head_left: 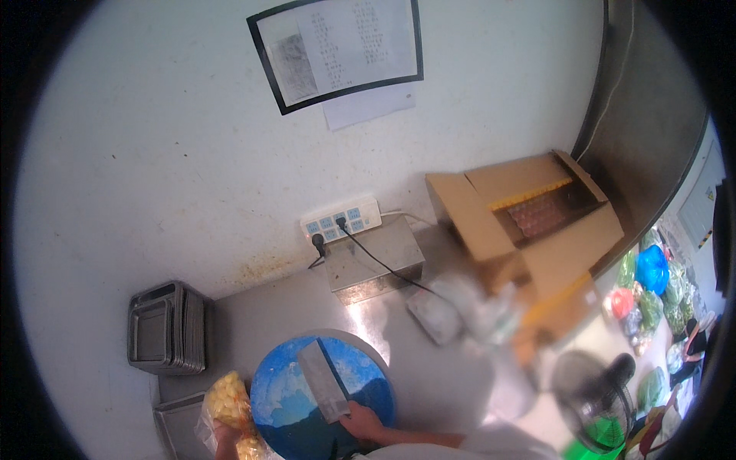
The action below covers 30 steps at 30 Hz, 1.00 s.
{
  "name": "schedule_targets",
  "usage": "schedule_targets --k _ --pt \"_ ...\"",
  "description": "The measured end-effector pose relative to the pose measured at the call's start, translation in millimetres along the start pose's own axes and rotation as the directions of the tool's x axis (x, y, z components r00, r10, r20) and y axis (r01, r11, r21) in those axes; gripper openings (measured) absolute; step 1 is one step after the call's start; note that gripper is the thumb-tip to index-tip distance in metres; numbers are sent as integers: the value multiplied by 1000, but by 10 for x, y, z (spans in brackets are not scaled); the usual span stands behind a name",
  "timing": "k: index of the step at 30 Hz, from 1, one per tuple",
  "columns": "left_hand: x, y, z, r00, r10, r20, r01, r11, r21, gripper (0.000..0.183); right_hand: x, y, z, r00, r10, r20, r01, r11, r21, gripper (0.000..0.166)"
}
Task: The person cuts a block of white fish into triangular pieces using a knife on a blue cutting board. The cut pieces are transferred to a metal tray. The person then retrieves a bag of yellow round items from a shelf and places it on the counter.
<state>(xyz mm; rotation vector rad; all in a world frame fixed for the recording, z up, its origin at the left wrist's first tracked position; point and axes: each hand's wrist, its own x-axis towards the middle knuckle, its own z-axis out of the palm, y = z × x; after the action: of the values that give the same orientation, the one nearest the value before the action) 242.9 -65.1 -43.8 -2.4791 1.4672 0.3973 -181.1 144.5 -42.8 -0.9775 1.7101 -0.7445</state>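
Observation:
My right hand grips a cleaver by its handle end. The broad grey blade lies over a round blue chopping board, pointing up and left, and casts a dark shadow along its edge. At the board's left side, my left hand grasps a clear plastic bag of pale yellow pieces, which look like peeled garlic cloves. The bag touches or sits very near the board's rim; which one I cannot tell. Part of the board is in shadow.
Metal trays stand stacked by the wall. A power strip with two plugs sits behind a metal box; its black cord crosses the steel table. An open cardboard box, blurred plastic bags and a fan are rightward.

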Motion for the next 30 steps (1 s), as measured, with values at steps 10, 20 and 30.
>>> schedule_targets --k 10,20,30 --pt "290 -170 222 995 72 -70 -70 997 41 116 26 39 20 1000 -15 -11 16 999 39 46" --pt "209 -137 178 999 15 -43 -13 999 32 108 21 35 15 999 -39 -2 39 999 4 46" --pt "137 -70 87 999 15 -51 -14 1000 23 109 44 41 45 1000 -18 -13 18 1000 -3 45"
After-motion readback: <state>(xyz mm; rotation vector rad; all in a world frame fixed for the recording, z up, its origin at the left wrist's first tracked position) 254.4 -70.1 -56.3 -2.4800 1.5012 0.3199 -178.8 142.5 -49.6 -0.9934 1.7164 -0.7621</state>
